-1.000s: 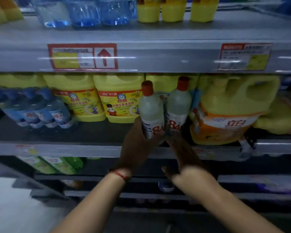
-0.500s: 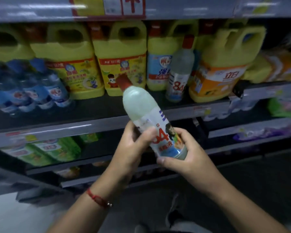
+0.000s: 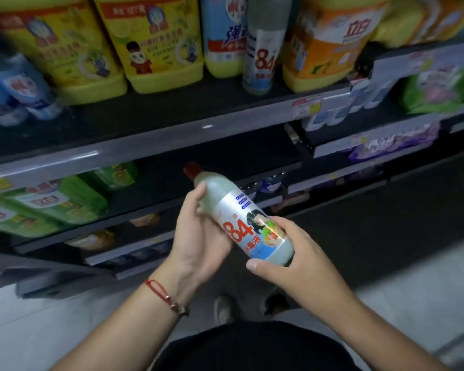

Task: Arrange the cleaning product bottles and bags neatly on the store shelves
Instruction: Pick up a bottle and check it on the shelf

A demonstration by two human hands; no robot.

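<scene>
Since half a sec ago you've brought the 84 disinfectant bottle (image 3: 248, 223) lower and nearer your body, and the view has tipped down w/ it, so the shelves sit higher in frame. Your left hand (image 3: 198, 234) now cups the bottle's upper body, thumb up by the shoulder, while your right hand (image 3: 292, 261) wraps the base, thumb under the bottom edge. Both grips are closed on the bottle, no slack showing. It lies tilted, red cap (image 3: 192, 170) pointing up-left, label facing you; that reads to me as a check of the label or a re-orient before shelving, tho I can't be sure.

Outward: a second 84 bottle (image 3: 260, 54) stands upright on the dark shelf (image 3: 156, 121) above, betw. a blue-label detergent bottle (image 3: 223, 36) and an orange-label jug (image 3: 324, 49). Yellow detergent jugs (image 3: 150, 44) sit in a row to its left, blurred blue bottles (image 3: 19, 87) farther left. Bare shelf in front of and left of the standing bottle looks like the likely home for yours, to keep the same product together. Green bags (image 3: 46, 204) lie on the shelf below left; purple bags (image 3: 394, 143) and a green pack (image 3: 439, 87) are at right. Next move prob. needs the bottle stood upright, label out, w/o knocking its twin.
</scene>
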